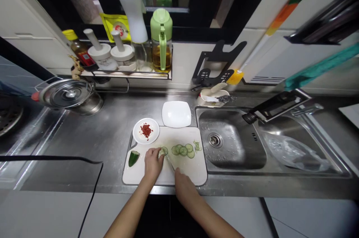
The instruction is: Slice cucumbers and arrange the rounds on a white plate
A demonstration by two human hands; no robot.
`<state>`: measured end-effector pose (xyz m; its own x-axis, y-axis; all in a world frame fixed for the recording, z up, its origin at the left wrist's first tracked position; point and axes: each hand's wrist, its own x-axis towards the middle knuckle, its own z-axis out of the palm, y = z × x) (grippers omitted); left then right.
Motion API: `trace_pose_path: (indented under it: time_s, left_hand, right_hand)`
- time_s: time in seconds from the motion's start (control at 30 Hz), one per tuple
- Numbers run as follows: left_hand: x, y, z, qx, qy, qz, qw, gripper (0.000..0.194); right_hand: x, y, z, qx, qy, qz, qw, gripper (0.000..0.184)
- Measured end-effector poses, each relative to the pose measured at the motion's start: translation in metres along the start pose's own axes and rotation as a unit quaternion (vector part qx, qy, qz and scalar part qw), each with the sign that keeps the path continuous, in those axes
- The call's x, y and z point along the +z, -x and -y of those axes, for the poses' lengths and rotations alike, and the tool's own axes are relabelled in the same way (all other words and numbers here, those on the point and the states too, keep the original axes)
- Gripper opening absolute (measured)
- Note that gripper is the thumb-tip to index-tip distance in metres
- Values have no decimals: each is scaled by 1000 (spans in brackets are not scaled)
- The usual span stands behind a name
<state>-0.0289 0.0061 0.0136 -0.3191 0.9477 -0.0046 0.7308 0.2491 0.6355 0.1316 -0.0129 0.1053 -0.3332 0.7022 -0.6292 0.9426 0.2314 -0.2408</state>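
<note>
- While the left hand (153,161) presses down with its fingers bent and bunched, pale green cucumber (163,151) peeks out at the fingertips; is that a solid piece or a few stacked slices? Too small to tell!
- Over to the right hand (183,184): closed in a fist, thumb side up, apparently around the handle of the knife (169,161), which the grip hides. The blade slants away, its far end right beside the cucumber.
- Here's the key, in my judgement: tuck those left fingertips back and let the knuckles guide the steel, because the gap looks slim.
- Short, even strokes should suit this wet, soft flesh; force could make it skid or tear.
- Just to the right, a cluster of loose cucumber slices (183,150) lies overlapping, with thin green shreds (197,145) beyond. Keep the knife's path clear of them.
- Out on the left, a dark-skinned cucumber chunk (134,158) rests on the cutting board (165,178), well placed out of the blade's way.
- At the top edge, 2 white dishes: the round plate (137,134) carrying chopped red bits (146,130), and the squarish dish (176,114). Elbows steady, so neither gets nudged!
</note>
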Motion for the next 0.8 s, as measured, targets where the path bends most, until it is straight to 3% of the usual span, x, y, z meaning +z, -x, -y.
trace_pose_path:
  time_s: [0.23,0.53,0.8]
  left_hand:
    - [-2,-5,-3,-16,7,-7,1000,25]
    - [-8,-16,-15,-53,23,19,998,20]
    - [-18,-21,-3,-96,29,2,995,25]
  right_hand:
    - [-2,22,-17,-12,26,13,1000,59]
    - [-13,40,-36,30,-7,55,998,58]
    - [-4,45,-45,35,-2,42,998,59]
